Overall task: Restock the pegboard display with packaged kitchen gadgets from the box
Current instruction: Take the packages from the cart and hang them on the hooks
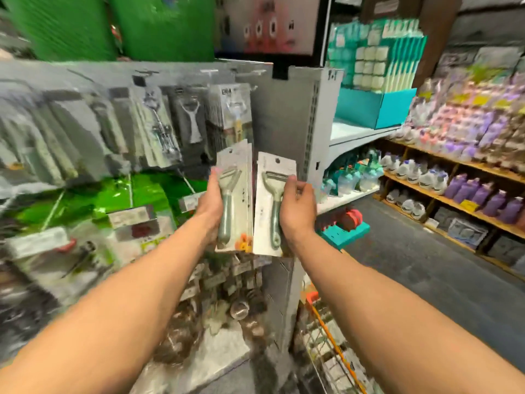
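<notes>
The grey perforated metal pegboard panel (272, 115) fills the upper middle, and everything else is placed against it. Across its left part hang blurred carded kitchen gadgets (190, 120), among them a pale Y-shaped peeler on a black card.

In front of the panel's lower edge the person holds the stock. One item is a fanned stack of grey cards (235, 194) with a sage-green peeler on top. Just right of it, edges nearly touching, is a single white card (272, 206) carrying the same green peeler.

The left hand (211, 200) wraps the stack from its left side, thumb across the front. The right hand (297, 206) pinches the single card by its right edge, fingers curled.

This looks like the hanging step, with one card held apart from the stack. Next, the small hang hole (277, 160) at that card's top must be threaded onto a free hook on the panel. The hooks are too blurred to pick out.
</notes>
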`<state>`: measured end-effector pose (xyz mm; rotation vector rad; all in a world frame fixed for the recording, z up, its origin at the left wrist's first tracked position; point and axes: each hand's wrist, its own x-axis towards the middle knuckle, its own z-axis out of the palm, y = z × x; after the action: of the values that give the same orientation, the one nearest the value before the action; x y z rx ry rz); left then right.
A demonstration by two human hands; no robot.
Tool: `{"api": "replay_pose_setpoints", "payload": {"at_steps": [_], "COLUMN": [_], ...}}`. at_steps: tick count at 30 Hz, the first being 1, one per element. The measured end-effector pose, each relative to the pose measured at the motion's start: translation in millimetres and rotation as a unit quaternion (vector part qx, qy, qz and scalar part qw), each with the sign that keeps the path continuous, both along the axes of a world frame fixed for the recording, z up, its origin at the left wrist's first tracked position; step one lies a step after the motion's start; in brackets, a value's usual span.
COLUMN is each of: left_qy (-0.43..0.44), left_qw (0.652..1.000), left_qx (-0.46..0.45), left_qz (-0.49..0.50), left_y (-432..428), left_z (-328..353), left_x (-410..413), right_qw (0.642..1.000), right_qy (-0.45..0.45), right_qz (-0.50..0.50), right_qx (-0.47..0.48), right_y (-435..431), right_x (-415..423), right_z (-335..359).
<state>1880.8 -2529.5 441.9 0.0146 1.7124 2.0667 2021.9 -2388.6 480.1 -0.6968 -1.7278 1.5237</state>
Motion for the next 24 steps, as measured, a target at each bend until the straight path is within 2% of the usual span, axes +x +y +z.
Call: {"api": "replay_pose_setpoints", "payload": {"at_steps": [3, 7, 19, 24], "left_qy": [0.026, 0.053, 0.086, 0.094], "left_qw": [0.999, 0.998, 0.976, 0.970], "left_qx": [0.023, 0.034, 0.122, 0.159], "left_qz": [-0.009, 0.020, 0.161, 0.155], "left_y": [-51, -126, -306, -353], "left_z": [70, 107, 127, 131], "left_x": [40, 52, 14, 8], "right_qw": [0.999, 0.994, 0.978, 0.971], "right_qy": [0.033, 0.034, 0.086, 0.094], "right_qz": [0.033, 0.096, 0.178, 0.207], "right_qx": [0.016, 0.036, 0.067, 0.070], "right_y": [-43, -123, -308, -355], "right_x": [-25, -51, -100, -114], "right_z": [21, 46, 88, 96]}}
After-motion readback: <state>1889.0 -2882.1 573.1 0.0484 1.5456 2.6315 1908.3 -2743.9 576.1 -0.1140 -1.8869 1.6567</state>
